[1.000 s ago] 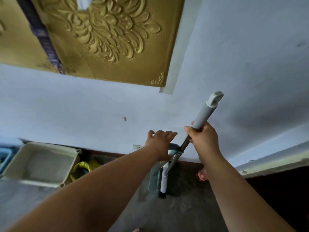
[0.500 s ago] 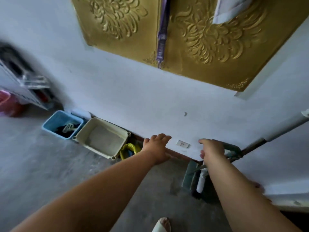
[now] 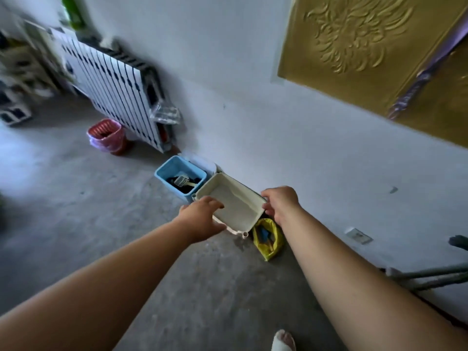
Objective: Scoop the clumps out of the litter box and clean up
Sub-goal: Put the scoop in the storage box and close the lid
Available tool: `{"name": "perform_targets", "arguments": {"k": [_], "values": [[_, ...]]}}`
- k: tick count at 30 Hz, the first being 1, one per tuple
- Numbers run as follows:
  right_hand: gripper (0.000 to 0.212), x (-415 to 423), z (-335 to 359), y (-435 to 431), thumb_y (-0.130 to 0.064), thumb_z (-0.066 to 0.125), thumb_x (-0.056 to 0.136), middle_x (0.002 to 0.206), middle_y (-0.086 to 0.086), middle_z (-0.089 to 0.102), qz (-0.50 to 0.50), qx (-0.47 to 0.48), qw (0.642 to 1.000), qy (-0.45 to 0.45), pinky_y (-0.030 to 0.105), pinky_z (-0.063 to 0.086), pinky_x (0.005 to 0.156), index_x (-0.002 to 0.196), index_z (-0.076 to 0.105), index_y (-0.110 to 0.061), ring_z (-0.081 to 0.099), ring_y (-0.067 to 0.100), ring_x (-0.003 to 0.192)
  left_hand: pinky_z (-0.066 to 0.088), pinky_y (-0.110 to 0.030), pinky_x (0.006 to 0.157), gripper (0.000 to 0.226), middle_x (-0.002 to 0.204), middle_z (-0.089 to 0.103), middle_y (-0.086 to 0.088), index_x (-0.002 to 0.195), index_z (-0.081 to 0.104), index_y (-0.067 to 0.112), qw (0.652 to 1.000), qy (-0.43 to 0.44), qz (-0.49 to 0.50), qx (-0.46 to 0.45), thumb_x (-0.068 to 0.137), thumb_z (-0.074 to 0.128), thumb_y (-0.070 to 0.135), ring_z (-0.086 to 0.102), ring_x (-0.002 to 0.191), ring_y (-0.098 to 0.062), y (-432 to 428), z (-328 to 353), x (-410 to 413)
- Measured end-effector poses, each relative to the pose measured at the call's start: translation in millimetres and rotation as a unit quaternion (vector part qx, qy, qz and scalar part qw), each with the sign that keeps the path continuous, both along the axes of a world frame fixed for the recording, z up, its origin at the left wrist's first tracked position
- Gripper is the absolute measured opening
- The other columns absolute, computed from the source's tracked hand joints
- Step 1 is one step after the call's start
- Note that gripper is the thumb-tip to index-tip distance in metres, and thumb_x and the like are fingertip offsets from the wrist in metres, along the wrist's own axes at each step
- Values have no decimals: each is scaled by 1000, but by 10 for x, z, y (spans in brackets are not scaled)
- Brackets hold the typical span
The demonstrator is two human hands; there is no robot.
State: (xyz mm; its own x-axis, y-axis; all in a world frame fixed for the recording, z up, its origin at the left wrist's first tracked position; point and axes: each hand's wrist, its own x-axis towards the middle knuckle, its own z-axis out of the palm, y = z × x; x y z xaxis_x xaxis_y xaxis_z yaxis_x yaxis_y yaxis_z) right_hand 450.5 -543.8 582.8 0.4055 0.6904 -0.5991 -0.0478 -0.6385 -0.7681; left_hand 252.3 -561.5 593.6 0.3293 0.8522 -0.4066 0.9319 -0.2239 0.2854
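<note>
A cream litter box [image 3: 229, 183] with pale litter stands on the floor against the wall. To its left is a blue bin [image 3: 164, 171] holding a white slotted scoop [image 3: 181, 180] on dark contents. My left hand [image 3: 202, 217] reaches over the box's near left rim with loosely curled fingers that hold nothing. At the box's right rim my right hand [image 3: 279, 202] is stretched out, also without anything in it. I cannot tell whether either hand touches the box.
A yellow bag [image 3: 269, 239] lies at the box's right corner. A pink basket [image 3: 106, 134] and a white slatted panel [image 3: 114, 89] stand further left along the wall. Grey-green long handles [image 3: 430, 274] lean at the right. The floor is bare concrete.
My right hand has let go of the long grey handle. The view has swung left, and both hands have moved from the broom area to the litter box.
</note>
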Motion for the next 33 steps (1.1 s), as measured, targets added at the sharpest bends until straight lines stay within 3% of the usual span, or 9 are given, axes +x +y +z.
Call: {"name": "perform_targets", "arguments": {"k": [4, 10, 15, 22, 33], "values": [[14, -773, 48, 353, -5, 62, 81, 61, 9, 53, 39, 5, 999, 1, 26, 40, 49, 70, 54, -6, 51, 19, 49, 38, -46, 107, 57, 149, 35, 5, 137, 43, 34, 998, 1, 64, -11, 85, 61, 49, 45, 129, -20, 237, 33, -919], [12, -1436, -64, 1099, -5, 60, 83, 62, 9, 53, 70, 8, 998, 0, 25, 40, 49, 72, 55, -5, 52, 18, 50, 41, -45, 105, 53, 144, 42, 3, 134, 47, 32, 993, -8, 112, -20, 85, 62, 46, 49, 125, -20, 835, -116, -1597], [12, -1770, -255, 1949, -3, 57, 83, 61, 10, 52, 75, -2, 997, 6, 24, 37, 48, 71, 55, -5, 50, 18, 50, 44, -39, 102, 47, 137, 50, 2, 129, 53, 30, 990, -22, 134, -26, 85, 64, 42, 54, 120, -18, 1686, -255, -2011], [13, -2100, -335, 3250, 0, 53, 82, 65, 11, 52, 82, -7, 997, 2, 25, 40, 50, 71, 52, -7, 52, 21, 53, 47, -28, 85, 31, 118, 63, -4, 118, 62, 28, 979, -75, 177, -66, 87, 64, 32, 62, 102, -20, 3083, -344, -2523], [5, -2294, -1097, 4097, -3, 59, 87, 76, 10, 60, -28, -11, 999, -31, 29, 48, 57, 86, 57, -8, 59, 21, 63, 44, -24, 78, 40, 126, 62, -3, 125, 60, 24, 987, -79, 101, -99, 86, 65, 30, 63, 101, -19, 4839, -1256, -3045]]}}
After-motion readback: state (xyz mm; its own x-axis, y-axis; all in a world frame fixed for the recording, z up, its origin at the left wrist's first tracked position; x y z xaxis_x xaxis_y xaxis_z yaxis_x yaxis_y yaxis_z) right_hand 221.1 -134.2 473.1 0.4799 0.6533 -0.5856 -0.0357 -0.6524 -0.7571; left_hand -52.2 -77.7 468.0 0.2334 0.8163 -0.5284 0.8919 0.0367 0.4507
